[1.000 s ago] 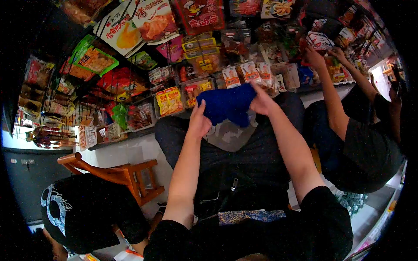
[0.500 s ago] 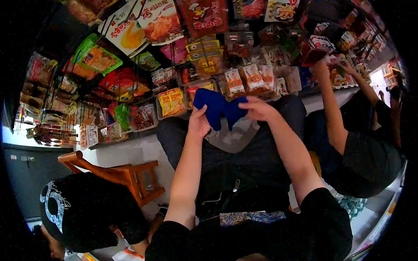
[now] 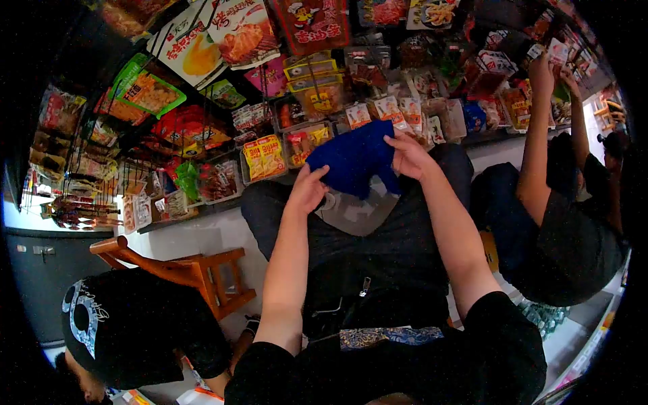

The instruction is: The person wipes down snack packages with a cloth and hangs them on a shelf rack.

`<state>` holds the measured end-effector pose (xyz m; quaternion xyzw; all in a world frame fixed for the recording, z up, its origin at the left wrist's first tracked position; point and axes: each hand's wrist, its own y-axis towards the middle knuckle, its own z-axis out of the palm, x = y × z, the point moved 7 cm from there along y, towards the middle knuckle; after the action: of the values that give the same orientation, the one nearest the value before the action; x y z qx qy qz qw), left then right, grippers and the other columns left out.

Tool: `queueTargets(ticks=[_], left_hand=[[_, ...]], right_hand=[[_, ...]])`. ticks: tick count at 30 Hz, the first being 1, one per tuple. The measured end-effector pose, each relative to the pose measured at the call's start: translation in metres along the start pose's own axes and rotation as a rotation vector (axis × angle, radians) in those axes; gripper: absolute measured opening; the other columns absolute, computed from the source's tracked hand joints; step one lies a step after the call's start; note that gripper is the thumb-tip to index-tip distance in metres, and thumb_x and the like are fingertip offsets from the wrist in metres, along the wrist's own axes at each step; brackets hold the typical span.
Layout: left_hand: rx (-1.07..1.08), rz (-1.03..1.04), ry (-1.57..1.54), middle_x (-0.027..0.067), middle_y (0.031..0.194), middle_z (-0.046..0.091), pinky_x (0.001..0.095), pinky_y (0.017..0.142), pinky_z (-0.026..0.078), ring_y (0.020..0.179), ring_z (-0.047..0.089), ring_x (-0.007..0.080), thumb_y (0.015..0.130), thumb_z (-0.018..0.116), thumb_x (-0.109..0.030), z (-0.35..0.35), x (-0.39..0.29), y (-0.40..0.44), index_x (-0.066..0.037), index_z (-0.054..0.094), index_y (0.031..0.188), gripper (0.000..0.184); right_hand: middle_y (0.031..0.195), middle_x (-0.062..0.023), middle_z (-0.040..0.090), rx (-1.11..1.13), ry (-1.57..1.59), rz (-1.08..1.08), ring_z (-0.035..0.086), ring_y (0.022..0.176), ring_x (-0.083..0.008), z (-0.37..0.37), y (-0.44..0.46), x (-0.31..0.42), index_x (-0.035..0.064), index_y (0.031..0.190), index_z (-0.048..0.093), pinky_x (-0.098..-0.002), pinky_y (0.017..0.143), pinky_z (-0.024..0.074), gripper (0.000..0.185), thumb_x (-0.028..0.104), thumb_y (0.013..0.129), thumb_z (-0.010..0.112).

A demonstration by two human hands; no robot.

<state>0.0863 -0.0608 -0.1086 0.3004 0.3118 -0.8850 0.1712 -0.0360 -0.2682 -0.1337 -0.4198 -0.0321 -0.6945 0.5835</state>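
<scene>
A dark blue cloth (image 3: pixel 354 160) is stretched between my two hands, above my lap and in front of the snack shelf. My left hand (image 3: pixel 310 189) pinches its left edge, thumb on top. At the upper right edge, my right hand (image 3: pixel 409 155) grips the cloth between thumb and fingers. The lower edge hangs loose, with a flap drooping near my right hand. Just behind the cloth sit clear tubs of packets, among them a tub of yellow packets (image 3: pixel 264 158) and white-and-orange packets (image 3: pixel 389 111).
Hanging snack bags (image 3: pixel 244 34) fill the rack ahead. To my right, a co-worker (image 3: pixel 574 229) reaches up to the shelf with both hands. Another person in a black shirt (image 3: pixel 145 331) bends at lower left, beside a wooden chair (image 3: pixel 209 277).
The blue cloth, bunched before, is now spread wider and flatter between my hands. My right hand has moved slightly up and right. The co-worker's hands have moved higher along the shelf.
</scene>
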Motion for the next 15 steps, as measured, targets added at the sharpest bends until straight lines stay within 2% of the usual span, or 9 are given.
queueTargets(ticks=[5, 7, 11, 13, 14, 15], left_hand=[[-0.053, 0.121, -0.167, 0.0081, 0.110, 0.058, 0.0345, 0.076, 0.049, 0.096, 0.058, 0.0212, 0.087, 0.054, -0.001, -0.010, -0.014, 0.003, -0.006, 0.044, 0.121, 0.037], [-0.140, 0.167, -0.032, 0.0074, 0.108, 0.058, 0.0314, 0.069, 0.048, 0.088, 0.058, 0.0175, 0.087, 0.054, -0.002, -0.020, -0.011, 0.003, -0.006, 0.045, 0.120, 0.035], [-0.361, 0.270, 0.239, 0.0058, 0.099, 0.059, 0.0275, 0.056, 0.045, 0.077, 0.055, 0.0117, 0.087, 0.055, -0.005, -0.031, -0.016, 0.000, -0.005, 0.047, 0.119, 0.032], [-0.467, 0.327, 0.597, 0.0053, 0.094, 0.059, 0.0274, 0.054, 0.044, 0.074, 0.054, 0.0115, 0.087, 0.057, -0.008, -0.031, -0.027, -0.002, -0.005, 0.048, 0.118, 0.032], [-0.516, 0.353, 0.777, 0.0050, 0.091, 0.059, 0.0273, 0.053, 0.043, 0.072, 0.054, 0.0114, 0.087, 0.058, -0.010, -0.030, -0.032, -0.004, -0.005, 0.048, 0.118, 0.032], [-0.527, 0.345, 0.799, 0.0067, 0.090, 0.060, 0.0265, 0.056, 0.043, 0.073, 0.054, 0.0116, 0.088, 0.057, -0.010, -0.027, -0.035, -0.007, -0.004, 0.047, 0.118, 0.032]], right_hand=[[0.117, -0.0095, 0.056, -0.017, -0.086, -0.046, 0.055, 0.055, -0.0069, -0.015, 0.009, -0.003, 0.0074, 0.140, 0.025, -0.0248, 0.038, 0.0397, 0.066, 0.016, 0.087, 0.062], [0.114, -0.0091, 0.058, -0.054, -0.065, -0.072, 0.057, 0.058, -0.0060, 0.004, -0.005, 0.006, 0.0043, 0.136, 0.032, -0.0248, 0.039, 0.0403, 0.060, 0.018, 0.087, 0.063], [0.105, -0.0077, 0.061, -0.169, -0.362, -0.077, 0.060, 0.074, -0.0112, -0.011, -0.006, 0.010, -0.0005, 0.128, 0.041, -0.0280, 0.056, 0.0472, 0.053, 0.020, 0.085, 0.064], [0.101, -0.0066, 0.062, -0.309, -0.498, -0.144, 0.060, 0.082, -0.0145, 0.009, -0.028, 0.026, -0.0022, 0.123, 0.046, -0.0292, 0.067, 0.0485, 0.049, 0.020, 0.085, 0.065], [0.098, -0.0064, 0.063, -0.299, -0.521, -0.166, 0.059, 0.082, -0.0153, 0.011, -0.027, 0.027, -0.0021, 0.120, 0.049, -0.0294, 0.070, 0.0476, 0.046, 0.021, 0.084, 0.066], [0.096, -0.0061, 0.063, -0.289, -0.544, -0.188, 0.059, 0.082, -0.0161, 0.011, -0.027, 0.029, -0.0021, 0.116, 0.052, -0.0296, 0.072, 0.0467, 0.043, 0.022, 0.084, 0.066]])
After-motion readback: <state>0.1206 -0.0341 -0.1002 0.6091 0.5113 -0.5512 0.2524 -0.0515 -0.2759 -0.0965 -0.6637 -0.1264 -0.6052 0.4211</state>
